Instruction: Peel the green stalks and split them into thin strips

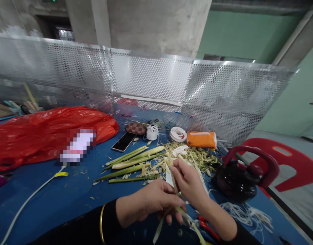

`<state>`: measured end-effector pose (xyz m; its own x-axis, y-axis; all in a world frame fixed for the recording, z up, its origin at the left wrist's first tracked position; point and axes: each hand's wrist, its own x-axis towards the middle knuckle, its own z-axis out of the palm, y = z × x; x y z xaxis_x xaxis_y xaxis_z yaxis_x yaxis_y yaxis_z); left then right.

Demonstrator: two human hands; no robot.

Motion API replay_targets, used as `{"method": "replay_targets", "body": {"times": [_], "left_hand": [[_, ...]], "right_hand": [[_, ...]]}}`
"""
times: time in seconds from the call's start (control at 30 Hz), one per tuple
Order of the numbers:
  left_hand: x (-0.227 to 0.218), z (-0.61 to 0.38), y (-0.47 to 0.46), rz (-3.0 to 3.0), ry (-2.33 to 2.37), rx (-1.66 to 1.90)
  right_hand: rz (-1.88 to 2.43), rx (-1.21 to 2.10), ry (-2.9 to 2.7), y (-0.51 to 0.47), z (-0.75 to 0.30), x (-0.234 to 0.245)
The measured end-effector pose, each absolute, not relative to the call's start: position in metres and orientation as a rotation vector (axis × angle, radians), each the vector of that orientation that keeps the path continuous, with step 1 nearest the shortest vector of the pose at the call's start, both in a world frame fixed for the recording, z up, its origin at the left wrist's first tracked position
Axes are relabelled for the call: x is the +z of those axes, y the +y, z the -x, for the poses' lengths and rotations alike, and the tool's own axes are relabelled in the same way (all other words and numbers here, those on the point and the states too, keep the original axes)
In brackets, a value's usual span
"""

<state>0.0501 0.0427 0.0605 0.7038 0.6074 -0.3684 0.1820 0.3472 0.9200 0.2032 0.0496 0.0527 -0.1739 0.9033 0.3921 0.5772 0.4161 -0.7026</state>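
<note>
My left hand (pixel 151 202) is closed around the lower part of a pale green plant stalk (pixel 183 216) above the blue table (pixel 69 194). My right hand (pixel 188 180) pinches a thin strip of the same stalk near its top, fingers pressed together. Several long green stalks (pixel 136 160) lie side by side on the table just beyond my hands. A heap of pale peelings (pixel 197 156) lies to their right.
A red plastic bag (pixel 44 132) covers the left of the table. A phone (pixel 123 142), small pouch (pixel 136 128), tape roll (pixel 178 134) and orange packet (pixel 201 139) line the perforated metal screen (pixel 151 88). A dark kettle (pixel 238 178), red-handled pliers (pixel 206 226), white string (pixel 244 212) and white cable (pixel 31 197) lie nearby.
</note>
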Motion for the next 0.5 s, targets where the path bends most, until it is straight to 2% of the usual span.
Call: {"method": "replay_targets", "body": {"times": [0.1, 0.23, 0.33, 0.5], "left_hand": [[0.065, -0.047, 0.048, -1.192, 0.838, 0.436], [0.067, -0.041, 0.057, -1.174, 0.868, 0.513], [0.066, -0.04, 0.058, -1.157, 0.856, 0.503], [0.066, -0.039, 0.059, -1.152, 0.894, 0.574]], "right_hand": [[1.192, 0.774, -1.913, 0.055, -0.217, 0.064], [1.164, 0.756, -2.084, 0.06, -0.236, 0.078], [1.199, 0.657, -2.04, 0.062, -0.239, 0.075], [1.334, 0.304, -2.021, 0.063, -0.234, 0.067]]}}
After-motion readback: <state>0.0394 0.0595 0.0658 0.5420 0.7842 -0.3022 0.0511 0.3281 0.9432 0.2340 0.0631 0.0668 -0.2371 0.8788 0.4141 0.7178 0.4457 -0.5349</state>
